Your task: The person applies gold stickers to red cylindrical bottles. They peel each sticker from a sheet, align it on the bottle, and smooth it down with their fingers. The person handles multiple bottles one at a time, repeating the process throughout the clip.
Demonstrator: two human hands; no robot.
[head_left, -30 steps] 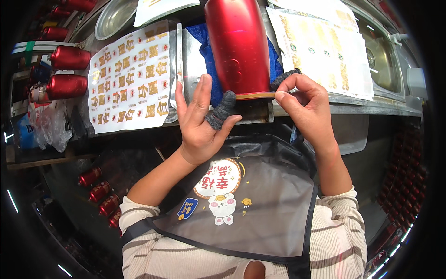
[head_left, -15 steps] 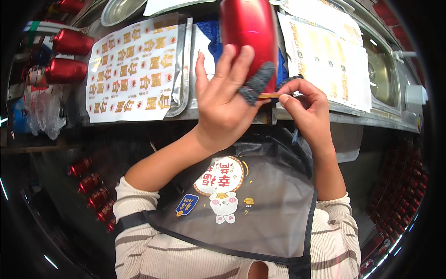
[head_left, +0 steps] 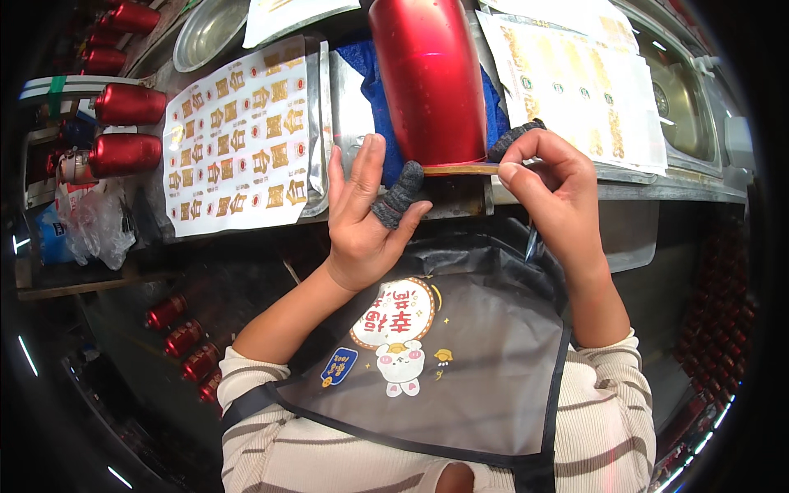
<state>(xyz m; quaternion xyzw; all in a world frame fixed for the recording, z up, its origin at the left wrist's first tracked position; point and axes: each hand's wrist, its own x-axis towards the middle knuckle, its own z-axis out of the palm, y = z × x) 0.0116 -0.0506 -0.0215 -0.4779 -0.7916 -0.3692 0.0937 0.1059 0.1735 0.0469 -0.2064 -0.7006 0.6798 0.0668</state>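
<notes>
A shiny red metal bottle (head_left: pixel 431 90) lies on a blue cloth (head_left: pixel 374 99), its base end toward me. Across that near end runs a thin golden-brown strip (head_left: pixel 464 169). Between thumb and a finger, my right hand (head_left: pixel 555 185) pinches the strip's right end; a grey knit cover (head_left: pixel 516 140) shows on one of its fingers. My left hand (head_left: pixel 366 218) is spread open just left of the bottle's near end, its grey-covered finger close to the strip's left end. Whether that finger touches the strip or bottle, I cannot tell.
Left of the bottle, a sheet of gold decals (head_left: pixel 238 140) rests on a metal tray (head_left: pixel 319 189). More decal sheets (head_left: pixel 575 99) are at right, beside a metal sink (head_left: pixel 686 107). A metal bowl (head_left: pixel 209 37) stands far left; red bottles (head_left: pixel 127 152) sit at the left edge.
My left hand has drawn back from the bottle's side toward the lower left. More of the bottle and the strip now shows. The right hand keeps its pinch, shifted slightly right.
</notes>
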